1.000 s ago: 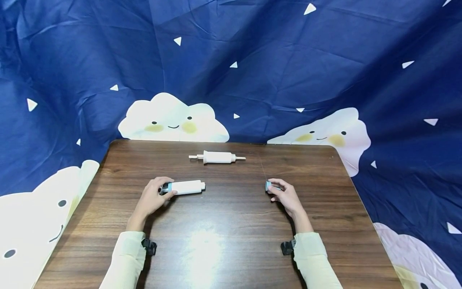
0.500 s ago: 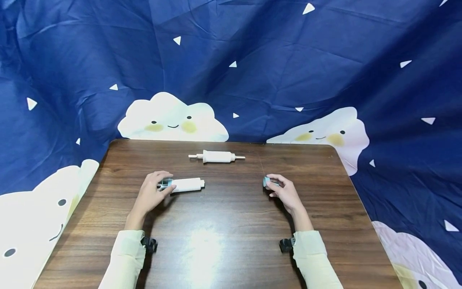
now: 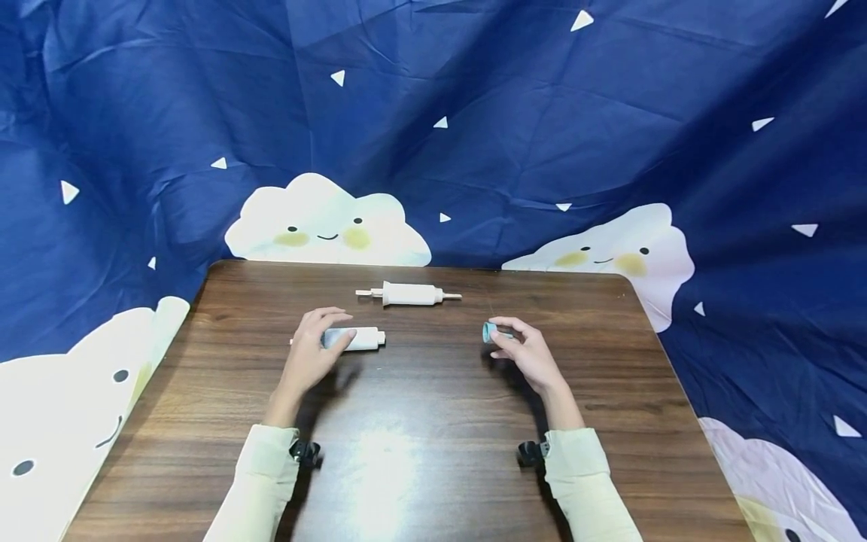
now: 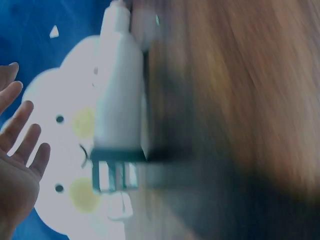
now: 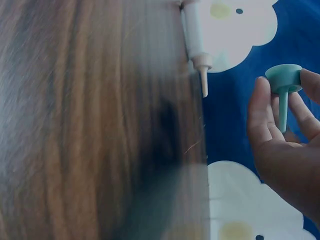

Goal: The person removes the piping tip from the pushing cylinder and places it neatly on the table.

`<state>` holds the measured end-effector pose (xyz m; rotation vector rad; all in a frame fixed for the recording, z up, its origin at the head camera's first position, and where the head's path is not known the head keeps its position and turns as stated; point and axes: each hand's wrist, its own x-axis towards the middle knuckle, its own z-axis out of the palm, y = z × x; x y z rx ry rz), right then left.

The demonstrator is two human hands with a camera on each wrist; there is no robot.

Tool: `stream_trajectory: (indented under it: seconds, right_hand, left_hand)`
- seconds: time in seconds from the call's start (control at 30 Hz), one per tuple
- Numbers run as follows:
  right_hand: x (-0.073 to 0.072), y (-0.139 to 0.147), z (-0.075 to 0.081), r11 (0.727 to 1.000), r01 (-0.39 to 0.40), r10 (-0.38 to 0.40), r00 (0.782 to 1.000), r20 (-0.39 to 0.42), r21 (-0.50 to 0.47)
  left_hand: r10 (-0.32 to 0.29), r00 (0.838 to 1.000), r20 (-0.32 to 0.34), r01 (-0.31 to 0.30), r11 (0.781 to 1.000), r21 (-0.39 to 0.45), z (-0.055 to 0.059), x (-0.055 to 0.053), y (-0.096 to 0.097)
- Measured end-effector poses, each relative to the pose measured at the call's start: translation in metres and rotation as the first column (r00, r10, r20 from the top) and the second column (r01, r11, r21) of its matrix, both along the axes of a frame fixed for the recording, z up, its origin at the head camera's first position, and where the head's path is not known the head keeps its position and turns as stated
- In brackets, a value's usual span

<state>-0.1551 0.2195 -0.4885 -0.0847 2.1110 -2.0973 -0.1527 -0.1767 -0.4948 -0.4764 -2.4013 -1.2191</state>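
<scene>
Head view: left hand (image 3: 308, 363) spread over white tube (image 3: 366, 340); a brush could roll it; right hand (image 3: 535, 360) pinches teal stemmed cap (image 5: 283, 77); rim slip could drop it.

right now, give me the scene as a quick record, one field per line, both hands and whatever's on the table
left grip: fingers spread over the tube, not holding it
right grip: pinches the teal piece by its rim
teal piece: round head, thin stem pointing toward the palm
tube: white, narrow tip toward the right grip
syringe-like part: white, lying near the far edge
table: brown, wood-grained
backdrop: blue, with clouds and white triangles
</scene>
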Motion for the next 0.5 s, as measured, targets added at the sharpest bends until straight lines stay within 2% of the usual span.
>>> stream_trajectory:
  seconds: [0.27,0.5]
  right_hand:
    - [0.003,-0.014,0.015,0.999,-0.04,0.042,0.998,-0.045,0.034]
    - [0.007,-0.029,0.025,0.996,-0.086,0.088,0.993,-0.076,0.032]
  left_hand:
    - [-0.072,0.997,0.022,0.073,0.997,-0.022,0.013,0.0,0.031]
    - [-0.164,0.982,0.099,0.173,0.981,-0.092,0.024,0.006,0.058]
